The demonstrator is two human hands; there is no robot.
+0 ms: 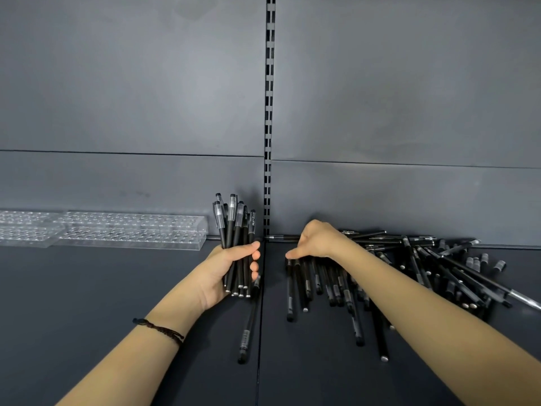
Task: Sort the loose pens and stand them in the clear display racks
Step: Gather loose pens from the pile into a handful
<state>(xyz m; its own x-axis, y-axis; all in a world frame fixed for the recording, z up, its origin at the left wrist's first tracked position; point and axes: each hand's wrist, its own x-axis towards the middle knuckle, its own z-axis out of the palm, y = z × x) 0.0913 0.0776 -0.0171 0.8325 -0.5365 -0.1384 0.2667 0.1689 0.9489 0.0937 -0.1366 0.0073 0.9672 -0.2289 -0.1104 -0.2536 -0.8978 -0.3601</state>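
Head view shows gathering: left hand (225,268) clamps a bundle (234,227), right hand (313,241), grip hidden, probes the pile (409,268); racks (131,232) likely next.

- The right grip's (314,241) fingertips are hidden under the hand, down in the pile of pens (421,259); whether they pinch one cannot be told.
- The right forearm (409,297) covers part of that pile.
- The clear racks (128,232) run off the left edge.
- The left grip's (225,268) fingers (251,247) cover the middle of its bundle of pens (234,224).
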